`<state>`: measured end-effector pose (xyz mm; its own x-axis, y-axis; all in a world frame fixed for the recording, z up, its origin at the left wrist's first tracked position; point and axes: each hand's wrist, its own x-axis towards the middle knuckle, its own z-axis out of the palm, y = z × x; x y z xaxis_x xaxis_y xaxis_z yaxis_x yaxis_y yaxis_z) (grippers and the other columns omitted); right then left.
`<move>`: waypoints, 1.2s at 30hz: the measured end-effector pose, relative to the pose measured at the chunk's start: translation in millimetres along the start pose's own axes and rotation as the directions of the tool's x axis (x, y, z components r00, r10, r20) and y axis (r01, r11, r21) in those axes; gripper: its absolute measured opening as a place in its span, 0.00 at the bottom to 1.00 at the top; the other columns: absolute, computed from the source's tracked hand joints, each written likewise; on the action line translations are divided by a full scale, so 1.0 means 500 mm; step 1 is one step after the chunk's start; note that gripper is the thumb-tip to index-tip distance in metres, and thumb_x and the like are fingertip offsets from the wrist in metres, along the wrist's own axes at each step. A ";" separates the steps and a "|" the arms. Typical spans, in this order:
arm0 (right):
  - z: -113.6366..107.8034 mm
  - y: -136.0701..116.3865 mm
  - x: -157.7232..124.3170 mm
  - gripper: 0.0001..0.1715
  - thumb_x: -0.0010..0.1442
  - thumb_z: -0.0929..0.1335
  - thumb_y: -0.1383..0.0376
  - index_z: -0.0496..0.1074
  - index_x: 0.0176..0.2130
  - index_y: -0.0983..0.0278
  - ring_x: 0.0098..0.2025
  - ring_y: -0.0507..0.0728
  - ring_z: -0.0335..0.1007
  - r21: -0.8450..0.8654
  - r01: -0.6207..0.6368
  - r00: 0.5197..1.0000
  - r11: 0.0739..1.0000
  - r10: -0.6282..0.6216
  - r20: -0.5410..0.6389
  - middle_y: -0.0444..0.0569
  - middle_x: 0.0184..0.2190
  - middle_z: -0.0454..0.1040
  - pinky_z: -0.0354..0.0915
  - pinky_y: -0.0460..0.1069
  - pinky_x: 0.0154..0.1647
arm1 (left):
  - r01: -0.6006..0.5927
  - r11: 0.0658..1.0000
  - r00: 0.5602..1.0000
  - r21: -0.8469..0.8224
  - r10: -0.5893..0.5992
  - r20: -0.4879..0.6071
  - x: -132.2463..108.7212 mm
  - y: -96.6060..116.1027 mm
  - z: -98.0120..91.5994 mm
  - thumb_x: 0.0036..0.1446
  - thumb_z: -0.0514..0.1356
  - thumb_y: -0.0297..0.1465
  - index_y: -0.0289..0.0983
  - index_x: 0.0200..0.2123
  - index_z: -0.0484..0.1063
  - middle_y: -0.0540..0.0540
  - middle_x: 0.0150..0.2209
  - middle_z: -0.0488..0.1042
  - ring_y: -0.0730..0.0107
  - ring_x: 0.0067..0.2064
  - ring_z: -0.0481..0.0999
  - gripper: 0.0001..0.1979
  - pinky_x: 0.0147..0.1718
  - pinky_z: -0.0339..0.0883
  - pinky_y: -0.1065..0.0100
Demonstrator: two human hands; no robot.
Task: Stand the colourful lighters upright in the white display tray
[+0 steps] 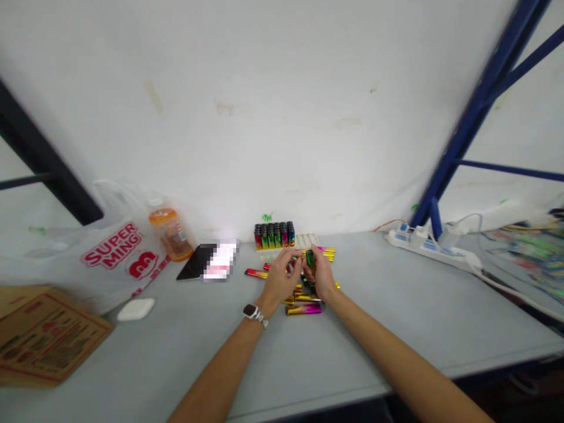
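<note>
Above the pile, my right hand [322, 276] is closed around a dark green shiny tube [309, 257]. Close beside it, my left hand [282, 277], with a watch on its wrist, has its fingers bent together; what they pinch is too small to make out. Under and around both hands lie several loose metallic tubes in yellow, red and purple, among them a yellow-purple tube [304, 309] in front and a red tube [255, 272] to the left. Behind, several black-topped tubes [274, 235] stand upright in rows in a pale tray with holes [307, 239].
To the left are a phone-like device [194, 261], an orange bottle [171, 230], a plastic bag [110, 258], a white case [136, 309] and a cardboard box [48, 335]. At right, a power strip [434, 249] with cables lies by a blue metal frame [462, 135]. A wall closes the back.
</note>
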<state>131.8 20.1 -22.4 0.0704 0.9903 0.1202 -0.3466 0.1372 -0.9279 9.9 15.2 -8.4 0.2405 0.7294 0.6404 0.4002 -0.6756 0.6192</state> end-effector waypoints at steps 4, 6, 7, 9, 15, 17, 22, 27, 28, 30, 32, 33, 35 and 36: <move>0.003 -0.007 -0.001 0.28 0.59 0.61 0.47 0.59 0.17 0.61 0.12 0.48 0.42 -0.055 -0.015 0.997 0.998 0.011 -0.072 0.37 0.09 0.52 0.40 0.46 0.14 | -0.006 1.000 1.000 -0.017 0.006 0.009 0.000 0.003 0.002 0.63 0.53 0.28 0.38 0.38 0.71 0.46 0.38 0.74 0.71 0.37 0.73 0.07 0.34 0.67 0.71; 0.002 -0.010 -0.001 0.27 0.59 0.61 0.48 0.59 0.16 0.61 0.13 0.48 0.43 -0.085 -0.013 0.996 0.996 0.005 -0.087 0.38 0.10 0.52 0.40 0.46 0.14 | -0.007 1.000 1.000 -0.024 0.007 0.014 0.000 0.003 0.003 0.63 0.53 0.28 0.38 0.38 0.70 0.46 0.38 0.74 0.71 0.36 0.73 0.07 0.34 0.67 0.71; 0.002 -0.010 0.000 0.27 0.59 0.61 0.49 0.59 0.17 0.61 0.13 0.48 0.43 -0.100 -0.008 0.996 0.995 -0.001 -0.090 0.38 0.10 0.52 0.41 0.46 0.14 | -0.006 1.000 1.000 -0.026 0.007 0.016 0.000 0.002 0.003 0.63 0.53 0.28 0.38 0.38 0.70 0.46 0.38 0.74 0.71 0.36 0.73 0.07 0.34 0.67 0.71; 0.001 -0.011 0.001 0.25 0.59 0.61 0.50 0.60 0.17 0.61 0.13 0.48 0.44 -0.129 0.005 0.996 0.992 -0.017 -0.093 0.38 0.10 0.52 0.42 0.46 0.15 | -0.005 1.000 1.000 -0.023 0.005 0.013 0.000 0.001 0.003 0.62 0.53 0.27 0.38 0.38 0.70 0.46 0.38 0.73 0.71 0.37 0.73 0.07 0.34 0.67 0.71; 0.000 -0.006 0.004 0.23 0.58 0.60 0.52 0.60 0.19 0.60 0.14 0.48 0.42 -0.126 0.013 0.996 0.992 -0.023 -0.085 0.38 0.10 0.52 0.42 0.46 0.15 | -0.001 1.000 1.000 -0.017 0.002 0.015 0.000 0.003 0.002 0.61 0.52 0.26 0.38 0.36 0.69 0.46 0.37 0.73 0.70 0.38 0.72 0.07 0.34 0.67 0.71; 0.000 -0.004 0.003 0.22 0.58 0.60 0.51 0.59 0.19 0.60 0.13 0.48 0.42 -0.113 0.010 0.996 0.994 -0.020 -0.085 0.38 0.10 0.52 0.41 0.46 0.14 | -0.005 1.000 1.000 -0.022 0.005 0.020 0.001 0.004 0.002 0.61 0.52 0.26 0.38 0.36 0.69 0.46 0.37 0.73 0.70 0.38 0.72 0.07 0.34 0.67 0.71; 0.001 -0.006 0.000 0.23 0.58 0.60 0.52 0.59 0.18 0.60 0.13 0.48 0.42 -0.098 0.025 0.996 0.995 -0.033 -0.085 0.38 0.10 0.52 0.41 0.46 0.14 | -0.009 0.999 1.000 -0.030 0.010 0.023 0.001 0.006 0.002 0.61 0.52 0.25 0.38 0.35 0.69 0.47 0.36 0.72 0.71 0.37 0.72 0.06 0.34 0.66 0.71; 0.001 -0.007 -0.001 0.23 0.58 0.61 0.53 0.60 0.17 0.61 0.13 0.48 0.43 -0.078 0.022 0.996 0.997 -0.029 -0.081 0.38 0.10 0.53 0.40 0.46 0.14 | -0.002 1.000 1.000 -0.025 0.003 0.030 0.001 0.006 0.002 0.62 0.52 0.26 0.38 0.35 0.69 0.46 0.37 0.73 0.70 0.37 0.72 0.06 0.34 0.66 0.71; 0.001 -0.006 -0.001 0.24 0.58 0.61 0.53 0.60 0.17 0.61 0.13 0.48 0.43 -0.072 0.016 0.997 0.997 -0.021 -0.077 0.38 0.10 0.53 0.40 0.46 0.14 | 0.000 1.000 1.000 -0.025 0.001 0.030 0.001 0.006 0.002 0.62 0.52 0.26 0.38 0.35 0.69 0.46 0.37 0.73 0.70 0.37 0.72 0.06 0.34 0.66 0.71; 0.001 -0.005 -0.001 0.26 0.59 0.61 0.50 0.60 0.17 0.61 0.12 0.47 0.43 -0.051 0.004 0.998 0.999 -0.007 -0.059 0.38 0.09 0.52 0.40 0.45 0.14 | 0.006 1.000 1.000 -0.026 -0.006 0.031 0.001 0.004 0.001 0.62 0.53 0.26 0.38 0.35 0.69 0.46 0.37 0.73 0.70 0.37 0.72 0.06 0.34 0.66 0.70; 0.001 -0.005 -0.001 0.29 0.59 0.61 0.46 0.61 0.17 0.62 0.12 0.47 0.43 -0.011 -0.013 1.000 1.000 0.013 -0.027 0.37 0.10 0.52 0.41 0.45 0.14 | 0.017 1.000 1.000 -0.018 -0.016 0.027 0.000 0.001 0.001 0.62 0.53 0.26 0.38 0.36 0.70 0.46 0.38 0.73 0.70 0.38 0.73 0.07 0.34 0.67 0.70; 0.001 -0.006 0.000 0.30 0.59 0.61 0.44 0.63 0.19 0.62 0.12 0.47 0.44 0.015 -0.025 1.000 1.000 0.025 -0.010 0.37 0.10 0.53 0.42 0.44 0.14 | 0.023 1.000 1.000 -0.010 -0.023 0.017 0.000 -0.001 0.001 0.62 0.53 0.26 0.38 0.38 0.71 0.46 0.39 0.74 0.70 0.38 0.73 0.08 0.34 0.66 0.71; 0.000 -0.010 0.004 0.30 0.58 0.62 0.41 0.68 0.23 0.63 0.13 0.47 0.46 0.060 -0.047 0.999 0.997 0.045 0.026 0.37 0.12 0.56 0.45 0.44 0.14 | 0.038 0.999 0.999 0.014 -0.038 -0.007 0.000 -0.008 0.000 0.62 0.53 0.26 0.38 0.41 0.72 0.46 0.41 0.74 0.71 0.37 0.72 0.09 0.33 0.66 0.71; -0.002 -0.013 0.007 0.30 0.57 0.63 0.41 0.70 0.26 0.64 0.14 0.47 0.49 0.077 -0.045 0.998 0.996 0.042 0.041 0.37 0.13 0.58 0.48 0.44 0.14 | 0.046 0.999 0.999 0.026 -0.046 -0.023 0.000 -0.012 0.000 0.62 0.53 0.26 0.38 0.41 0.72 0.46 0.41 0.74 0.71 0.37 0.72 0.09 0.33 0.65 0.71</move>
<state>135.1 22.6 -16.2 0.0172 0.9953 0.0954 -0.4207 0.0937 -0.9023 7.4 19.1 -12.2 0.2017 0.7568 0.6217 0.4337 -0.6382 0.6361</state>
